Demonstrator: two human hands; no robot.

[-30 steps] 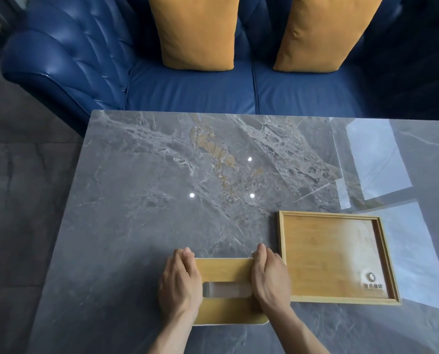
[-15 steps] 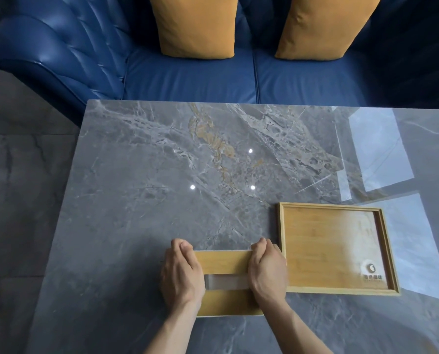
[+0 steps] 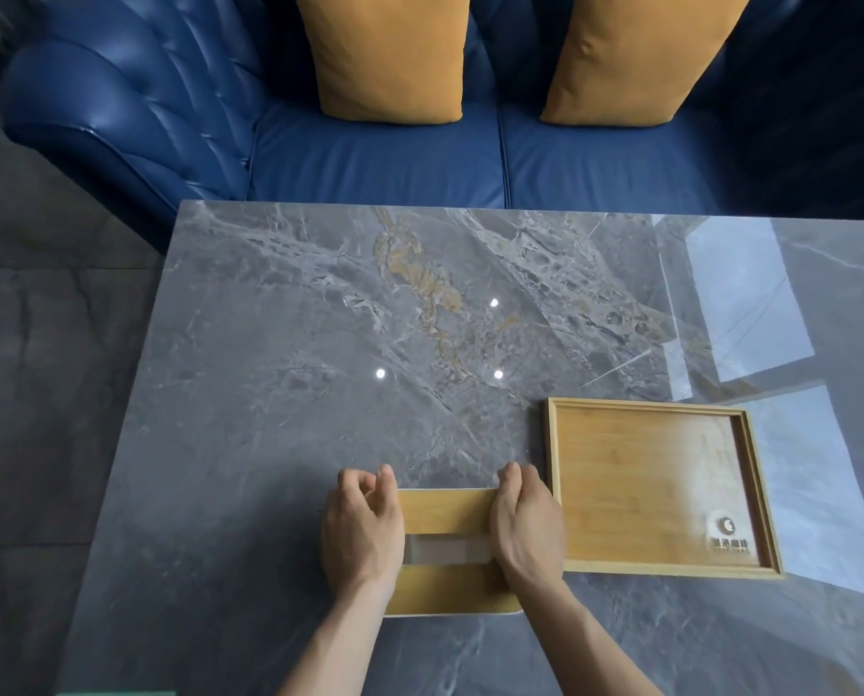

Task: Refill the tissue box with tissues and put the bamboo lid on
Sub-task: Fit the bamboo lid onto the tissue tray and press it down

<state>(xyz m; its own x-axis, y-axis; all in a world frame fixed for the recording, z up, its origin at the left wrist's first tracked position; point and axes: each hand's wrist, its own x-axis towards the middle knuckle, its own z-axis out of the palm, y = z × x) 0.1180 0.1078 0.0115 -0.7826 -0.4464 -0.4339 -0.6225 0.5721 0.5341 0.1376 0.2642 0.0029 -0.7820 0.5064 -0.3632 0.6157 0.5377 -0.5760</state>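
Observation:
A tissue box topped by a bamboo lid (image 3: 447, 512) stands near the front edge of the grey marble table (image 3: 279, 344). The lid has a long slot in its middle (image 3: 447, 550) showing something pale inside. My left hand (image 3: 362, 529) grips the lid's left end with curled fingers. My right hand (image 3: 527, 527) grips its right end. The box's white body is mostly hidden under the lid and my hands; only a thin white edge shows along the front.
A shallow bamboo tray (image 3: 656, 487) with a round logo lies just right of the box, touching my right hand's side. A blue leather sofa (image 3: 379, 158) with two mustard cushions (image 3: 384, 52) stands behind the table. Grey floor lies to the left.
My fingers have curled tighter around both ends of the lid. The camera has tilted, so the box and tray sit slightly differently in view.

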